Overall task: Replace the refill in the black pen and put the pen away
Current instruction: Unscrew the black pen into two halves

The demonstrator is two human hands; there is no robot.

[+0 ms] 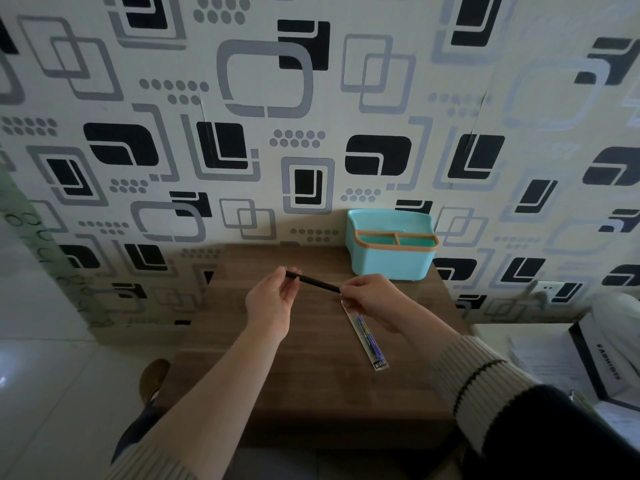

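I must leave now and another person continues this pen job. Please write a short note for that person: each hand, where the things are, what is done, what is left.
Left hand: fingertips pinch one end of the black pen.
Right hand: grips the pen's other end; the pen is held above the wooden table.
Refill pack: flat on the table beneath the right hand, apparently unopened.
Turquoise organizer: back right of the table; visible compartments look empty.
Done: pen picked up, seemingly still in one piece.
Left: open pen, swap refill, close it, put pen away, probably in the organizer.
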